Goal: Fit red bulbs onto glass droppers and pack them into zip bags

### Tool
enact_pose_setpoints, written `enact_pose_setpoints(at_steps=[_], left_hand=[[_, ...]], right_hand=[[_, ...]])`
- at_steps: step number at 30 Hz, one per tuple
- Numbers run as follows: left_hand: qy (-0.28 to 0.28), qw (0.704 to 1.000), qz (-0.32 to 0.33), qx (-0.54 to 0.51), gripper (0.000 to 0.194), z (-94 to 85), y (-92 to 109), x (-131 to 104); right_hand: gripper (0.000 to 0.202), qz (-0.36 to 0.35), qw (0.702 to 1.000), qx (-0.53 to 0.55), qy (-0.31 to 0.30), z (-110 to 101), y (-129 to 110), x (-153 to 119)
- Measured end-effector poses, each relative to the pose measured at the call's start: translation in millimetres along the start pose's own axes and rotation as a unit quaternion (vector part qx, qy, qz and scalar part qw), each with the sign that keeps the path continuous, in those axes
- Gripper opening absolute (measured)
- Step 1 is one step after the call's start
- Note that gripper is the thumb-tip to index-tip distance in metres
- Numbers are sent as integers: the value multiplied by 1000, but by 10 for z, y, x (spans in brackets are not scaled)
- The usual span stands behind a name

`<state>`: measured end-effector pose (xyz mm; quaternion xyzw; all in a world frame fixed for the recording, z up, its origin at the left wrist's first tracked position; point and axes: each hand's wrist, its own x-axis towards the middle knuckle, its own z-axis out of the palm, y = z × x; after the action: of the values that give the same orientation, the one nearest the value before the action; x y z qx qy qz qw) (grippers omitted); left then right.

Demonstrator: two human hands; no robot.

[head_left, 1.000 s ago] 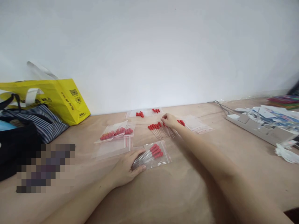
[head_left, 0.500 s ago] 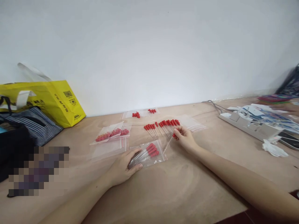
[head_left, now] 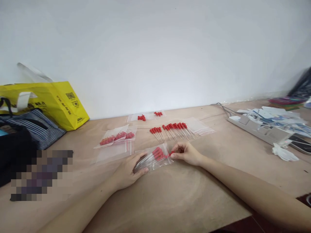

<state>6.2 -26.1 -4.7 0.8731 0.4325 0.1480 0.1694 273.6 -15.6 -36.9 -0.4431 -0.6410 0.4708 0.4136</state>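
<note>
My left hand is closed on the left end of a clear zip bag, thumb below and fingers above. Inside the bag lie several glass droppers with red rubber bulbs pointing right. My right hand pinches the red bulb of a single dropper at the bag's right end; its stem points left into the bag's mouth. Beyond my hands, loose droppers lie in a row, bulbs away from me, with a smaller group to their left.
Filled bags overlap at left, above flat zip bags. More bags lie right of the row; loose red bulbs rest near the wall. A yellow bag stands left, a power strip and crumpled tissue right.
My right hand has moved left and towards me, from beside the dropper row to the bag's mouth, bringing the dropper's stem into it. My left hand keeps its hold on the bag.
</note>
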Motion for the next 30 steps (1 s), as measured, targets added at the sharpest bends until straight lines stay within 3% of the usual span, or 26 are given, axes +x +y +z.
enact_pose_setpoints(at_steps=[4, 8, 12, 16, 20, 26, 30], left_hand=[[-1, 1000, 0, 8, 47, -4, 6, -4], [3, 1000, -3, 15, 46, -6, 2, -9], [1, 1000, -6, 13, 46, -7, 12, -3], [4, 1000, -5, 14, 45, -8, 24, 2], [10, 1000, 7, 18, 45, 11, -3, 4], [25, 999, 29, 25, 46, 34, -42, 12], [37, 997, 46, 40, 45, 32, -47, 10]], right_hand=[[25, -16, 997, -59, -46, 35, 33, -2], [22, -57, 993, -91, -48, 68, 13, -2], [17, -80, 992, -56, -82, 95, -27, 21], [17, -45, 992, -9, -118, 122, -38, 57], [20, -27, 993, -11, -114, 139, -17, 91], [15, -46, 996, -46, -60, 182, 21, 126], [8, -73, 988, -103, -92, 164, 2, 118]])
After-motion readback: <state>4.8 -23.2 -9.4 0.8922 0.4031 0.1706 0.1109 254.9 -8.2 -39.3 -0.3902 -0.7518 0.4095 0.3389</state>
